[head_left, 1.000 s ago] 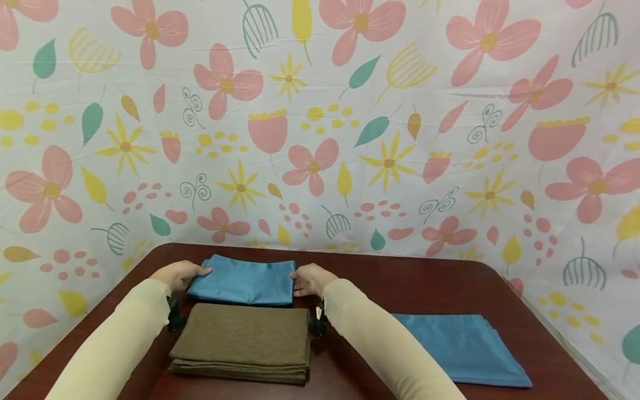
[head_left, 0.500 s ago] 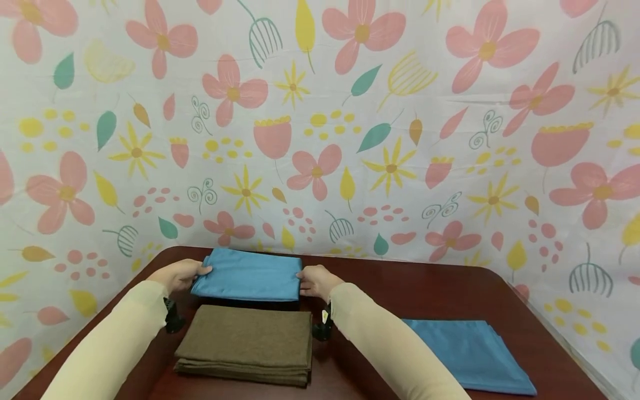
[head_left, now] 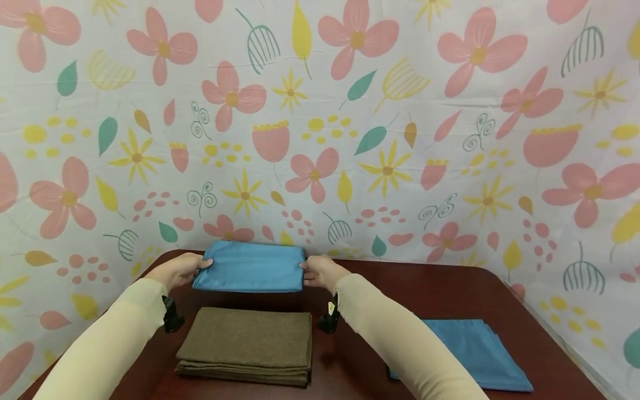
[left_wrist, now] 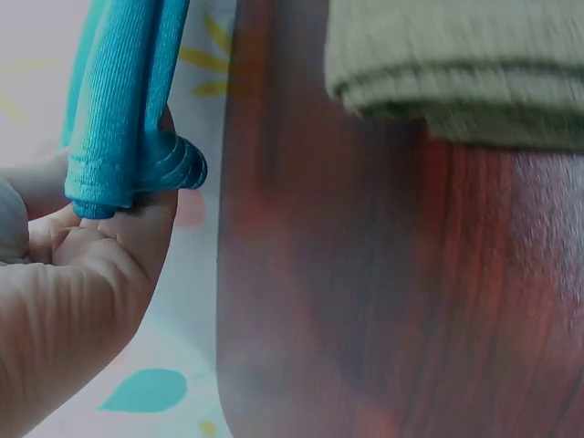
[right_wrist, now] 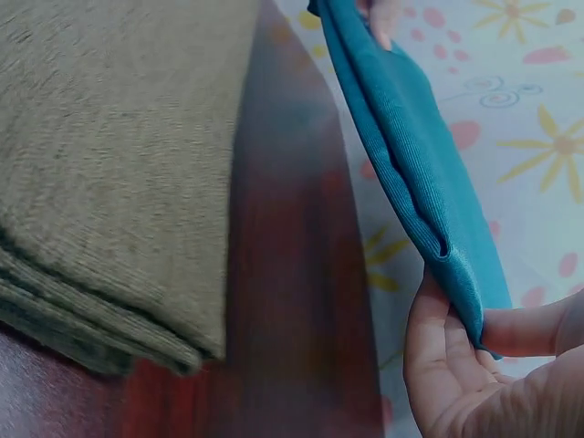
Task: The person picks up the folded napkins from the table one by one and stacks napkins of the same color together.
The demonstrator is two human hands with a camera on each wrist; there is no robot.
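A folded blue cloth (head_left: 252,268) hangs level between both hands, raised above the far part of the table. My left hand (head_left: 177,270) pinches its left end, thumb on top and fingers beneath; the left wrist view shows the folded layers of the cloth (left_wrist: 123,100) in that grip. At the other end my right hand (head_left: 322,272) holds the cloth between thumb and fingers, as the right wrist view of that hand (right_wrist: 493,365) shows. A folded brown cloth (head_left: 247,341) lies in a layered stack on the table, nearer the body than the blue one.
A second folded blue cloth (head_left: 475,353) lies at the right of the dark red wooden table (head_left: 390,289), partly behind the right sleeve (head_left: 400,333). Behind the table's far edge hangs a flower-printed curtain (head_left: 320,128).
Both hands have lifted the blue cloth up from the table, and it now hangs higher and flatter. The brown cloth and the blue cloth at the right stay in place.
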